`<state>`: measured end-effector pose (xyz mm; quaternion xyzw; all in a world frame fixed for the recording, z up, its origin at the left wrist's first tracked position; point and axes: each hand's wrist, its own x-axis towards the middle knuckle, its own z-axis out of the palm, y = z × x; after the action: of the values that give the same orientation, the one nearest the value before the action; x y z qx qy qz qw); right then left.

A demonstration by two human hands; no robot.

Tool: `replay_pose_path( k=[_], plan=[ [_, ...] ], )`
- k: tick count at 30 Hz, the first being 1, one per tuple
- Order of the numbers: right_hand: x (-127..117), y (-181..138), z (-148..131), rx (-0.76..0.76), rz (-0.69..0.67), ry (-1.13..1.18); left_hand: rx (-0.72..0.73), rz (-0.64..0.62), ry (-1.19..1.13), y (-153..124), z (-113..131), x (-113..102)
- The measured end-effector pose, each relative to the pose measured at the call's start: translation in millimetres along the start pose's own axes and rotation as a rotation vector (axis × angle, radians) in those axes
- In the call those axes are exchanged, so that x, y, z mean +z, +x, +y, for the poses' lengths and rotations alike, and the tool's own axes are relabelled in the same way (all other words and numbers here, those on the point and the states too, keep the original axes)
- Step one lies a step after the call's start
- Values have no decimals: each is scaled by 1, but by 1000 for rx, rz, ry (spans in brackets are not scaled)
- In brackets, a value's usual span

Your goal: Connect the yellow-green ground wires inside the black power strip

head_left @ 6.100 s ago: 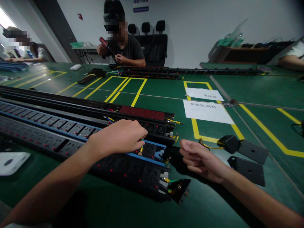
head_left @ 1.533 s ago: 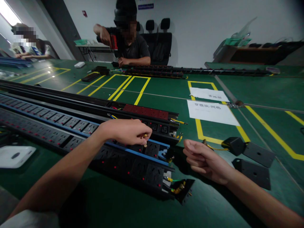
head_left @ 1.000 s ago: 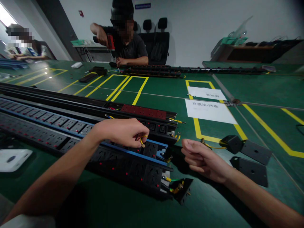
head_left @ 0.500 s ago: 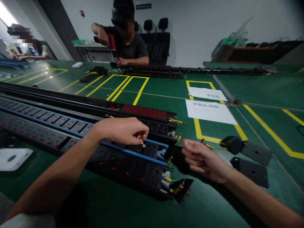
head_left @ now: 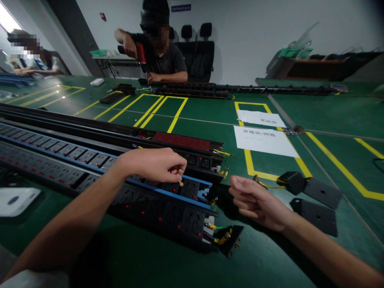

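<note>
My left hand [head_left: 153, 164] rests over the near end of a long black power strip [head_left: 168, 212] with red lights and a blue rail. Its fingers pinch a thin yellow wire with a small brass terminal [head_left: 180, 183]. My right hand [head_left: 255, 202] hovers just right of the strip's end, fingers curled in a loose fist; what they hold, if anything, is hidden. A black end cap [head_left: 229, 239] with yellow and green wires hangs off the strip's end, below and between both hands.
More long strips [head_left: 90, 136] lie parallel behind, one with a red socket block [head_left: 180, 141]. Black end brackets [head_left: 315, 191] sit to the right, two paper sheets [head_left: 264, 140] beyond. A white device [head_left: 16, 200] lies left. A person across the green table holds a red driver [head_left: 139, 52].
My left fingers have worked the yellow wire slightly, its loop now tucked lower against the strip. My right hand has stayed almost still. The person opposite raised the red driver.
</note>
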<state>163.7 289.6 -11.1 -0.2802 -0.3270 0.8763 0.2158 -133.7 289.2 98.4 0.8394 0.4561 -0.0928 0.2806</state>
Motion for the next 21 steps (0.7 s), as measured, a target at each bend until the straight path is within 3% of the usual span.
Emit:
replay_pose_path(
  k=[9, 21],
  plan=[
    [0, 0, 1, 7, 5, 10, -107, 21, 124, -4, 3, -6],
    [1, 0, 1, 17, 37, -1, -119, 14, 141, -6, -5, -7]
  ],
)
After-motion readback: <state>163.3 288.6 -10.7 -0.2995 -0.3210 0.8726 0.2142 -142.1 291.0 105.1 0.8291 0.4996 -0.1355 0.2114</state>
